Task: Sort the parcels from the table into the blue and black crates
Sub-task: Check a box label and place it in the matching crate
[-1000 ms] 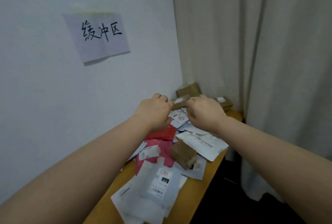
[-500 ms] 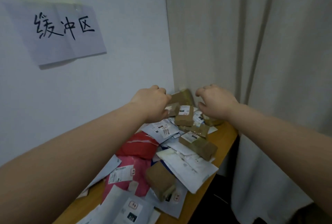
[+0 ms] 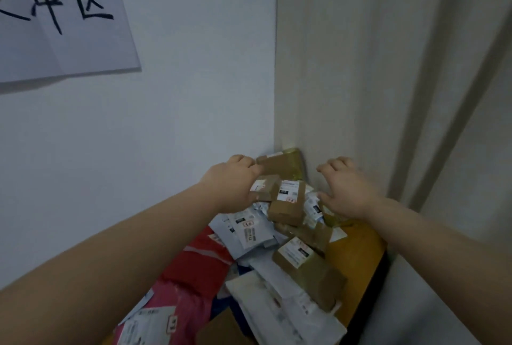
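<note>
A heap of parcels covers the wooden table (image 3: 357, 250): brown boxes, grey and white mailers (image 3: 249, 229), a red mailer (image 3: 205, 259) and a pink one (image 3: 171, 311). My left hand (image 3: 232, 184) grips a small brown box (image 3: 264, 187) at the far end of the heap. Next to it lies a labelled brown box (image 3: 288, 202), and a larger brown box (image 3: 282, 164) leans in the corner. My right hand (image 3: 349, 189) hovers with spread, bent fingers over the far right parcels and holds nothing. No crate is in view.
A paper sign (image 3: 63, 12) with handwritten characters hangs on the white wall at left. A pale curtain (image 3: 388, 95) falls along the right, close to the table's right edge (image 3: 383, 259). Another long brown box (image 3: 307, 264) lies mid-heap.
My right hand has let go of the small brown box, moved right and spread its fingers. The left hand still holds the box. The view has closed in on the corner.
</note>
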Demonstrator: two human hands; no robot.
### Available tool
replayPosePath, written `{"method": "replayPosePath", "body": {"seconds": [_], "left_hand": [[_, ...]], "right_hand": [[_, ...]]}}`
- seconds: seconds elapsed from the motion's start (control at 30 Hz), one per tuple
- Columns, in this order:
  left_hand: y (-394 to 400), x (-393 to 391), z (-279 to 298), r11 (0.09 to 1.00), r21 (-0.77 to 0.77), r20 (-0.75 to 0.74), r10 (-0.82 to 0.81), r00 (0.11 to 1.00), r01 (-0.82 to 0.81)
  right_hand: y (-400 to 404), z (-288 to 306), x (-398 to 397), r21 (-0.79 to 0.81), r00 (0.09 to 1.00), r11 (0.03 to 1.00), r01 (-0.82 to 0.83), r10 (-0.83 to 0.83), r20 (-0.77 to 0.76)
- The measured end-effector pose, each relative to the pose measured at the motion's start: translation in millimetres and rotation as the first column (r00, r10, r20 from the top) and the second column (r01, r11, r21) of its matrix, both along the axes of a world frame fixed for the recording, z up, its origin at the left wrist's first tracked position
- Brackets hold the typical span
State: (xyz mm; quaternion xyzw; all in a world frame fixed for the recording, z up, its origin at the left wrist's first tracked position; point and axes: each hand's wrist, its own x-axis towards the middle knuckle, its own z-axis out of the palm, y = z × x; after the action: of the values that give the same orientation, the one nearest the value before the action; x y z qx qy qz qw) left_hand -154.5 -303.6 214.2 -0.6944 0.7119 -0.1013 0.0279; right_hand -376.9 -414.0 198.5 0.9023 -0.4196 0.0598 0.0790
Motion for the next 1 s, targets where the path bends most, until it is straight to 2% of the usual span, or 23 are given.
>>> {"method": "replayPosePath", "body": {"seconds": [0.1, 0.23, 0.3, 0.37, 0.43, 0.53, 0.63, 0.8, 1.0], "left_hand": [[-23, 13, -23, 1.0, 0.02, -0.02, 0.004, 1.0, -0.004], [-66, 35, -61, 0.993, 0.004, -0.146, 0.12, 0.982, -0.12], [-86, 41, -91, 0.984, 0.062, -0.111, 0.172, 0.979, -0.166], [-109, 44, -120, 0.973, 0.174, -0.002, 0.155, 0.988, -0.152], [-133, 48, -140, 0.953, 0.246, 0.0, 0.181, 0.983, -0.176], [-172, 53, -159, 0.916, 0.285, -0.139, 0.332, 0.933, -0.283], [-198, 51, -178, 0.874, 0.34, -0.238, 0.437, 0.868, -0.347], [-217, 62, -193, 0.825, 0.376, -0.298, 0.538, 0.788, -0.421], [-221, 70, -196, 0.753, 0.431, -0.268, 0.632, 0.727, -0.496]], "right_hand": [[-35, -15, 23, 0.058, 1.0, 0.998, -0.017, 0.017, 0.002], [-94, -50, 70, 0.135, 0.992, 0.984, -0.119, 0.113, 0.049], [-122, -84, 89, 0.211, 0.985, 0.962, -0.17, 0.165, 0.04], [-153, -122, 101, 0.281, 0.979, 0.941, -0.191, 0.201, -0.009], [-188, -152, 111, 0.35, 0.978, 0.92, -0.176, 0.205, -0.047], [-237, -174, 129, 0.432, 0.987, 0.893, -0.129, 0.157, -0.03], [-272, -191, 151, 0.511, 0.987, 0.846, -0.153, 0.154, 0.042], [-300, -217, 186, 0.565, 0.988, 0.812, -0.148, 0.143, 0.054], [-319, -234, 209, 0.621, 0.983, 0.769, -0.15, 0.183, 0.012]]}}
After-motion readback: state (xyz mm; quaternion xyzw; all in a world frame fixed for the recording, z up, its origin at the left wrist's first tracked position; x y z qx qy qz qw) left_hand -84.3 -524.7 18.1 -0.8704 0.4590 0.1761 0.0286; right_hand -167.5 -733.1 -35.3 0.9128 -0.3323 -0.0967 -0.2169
